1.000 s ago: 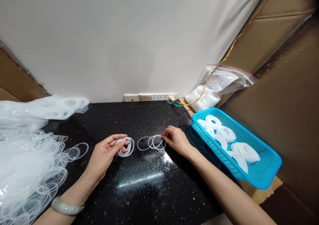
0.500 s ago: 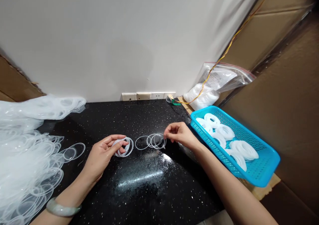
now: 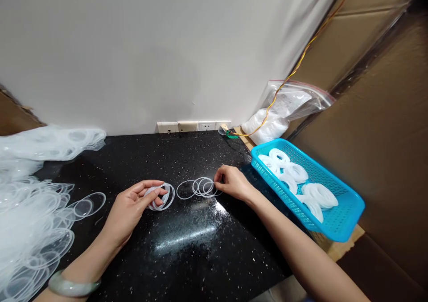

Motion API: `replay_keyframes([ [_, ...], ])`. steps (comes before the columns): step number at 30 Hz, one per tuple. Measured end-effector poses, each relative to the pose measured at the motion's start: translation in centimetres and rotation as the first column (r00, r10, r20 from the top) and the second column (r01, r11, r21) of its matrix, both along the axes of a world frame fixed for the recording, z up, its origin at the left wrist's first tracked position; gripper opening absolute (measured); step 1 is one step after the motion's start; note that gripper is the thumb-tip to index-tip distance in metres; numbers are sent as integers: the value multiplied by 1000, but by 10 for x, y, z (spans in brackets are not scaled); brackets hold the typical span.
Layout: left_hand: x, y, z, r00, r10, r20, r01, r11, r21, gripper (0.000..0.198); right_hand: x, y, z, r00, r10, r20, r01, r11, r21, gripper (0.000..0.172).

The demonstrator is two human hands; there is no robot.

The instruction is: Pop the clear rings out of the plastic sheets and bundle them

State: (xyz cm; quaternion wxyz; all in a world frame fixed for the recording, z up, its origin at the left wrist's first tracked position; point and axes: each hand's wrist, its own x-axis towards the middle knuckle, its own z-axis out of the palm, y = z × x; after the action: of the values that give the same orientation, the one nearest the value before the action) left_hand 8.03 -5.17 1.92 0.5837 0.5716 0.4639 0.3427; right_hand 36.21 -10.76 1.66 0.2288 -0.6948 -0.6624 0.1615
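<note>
My left hand [image 3: 132, 204] is closed around a bundle of thin translucent rings [image 3: 171, 200], pinched between thumb and fingers just over the black speckled counter. To its right, several loose rings [image 3: 202, 196] of the same kind lie overlapping on the counter. At their right end my right hand [image 3: 234, 184] has thumb and fingertips pinched together on a ring's edge, though the fingers partly hide the contact. A big heap of translucent ring-marked pieces [image 3: 30, 230] spreads along the left side.
A blue perforated basket [image 3: 344, 204] on the right holds several coiled bundles of white rings [image 3: 319, 196]. Behind it lie plastic bags [image 3: 267, 126] of white material. Wall sockets [image 3: 187, 127] with a yellow-red cable [image 3: 301, 66] line the counter's back edge. Cardboard [image 3: 377, 92] stands at right.
The whole view has shifted slightly, so everything sits further left. My right hand stays at the right end of the loose rings, its fingers slightly repositioned. My left hand keeps its bundle.
</note>
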Motion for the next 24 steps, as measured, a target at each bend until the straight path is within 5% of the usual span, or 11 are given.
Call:
replay_keyframes([
  [9,0,1,-2,1000,-18,-7,18,1000,-3,40,11,3,-2,964,-38,-261,21,997,-70,7],
  [19,0,1,0,1000,-21,-9,21,1000,-12,41,-3,-1,0,996,-71,-46,66,992,-104,7],
  [24,0,0,1,1000,-12,0,12,1000,-7,41,1,2,-1,960,-51,-274,38,998,-51,9],
])
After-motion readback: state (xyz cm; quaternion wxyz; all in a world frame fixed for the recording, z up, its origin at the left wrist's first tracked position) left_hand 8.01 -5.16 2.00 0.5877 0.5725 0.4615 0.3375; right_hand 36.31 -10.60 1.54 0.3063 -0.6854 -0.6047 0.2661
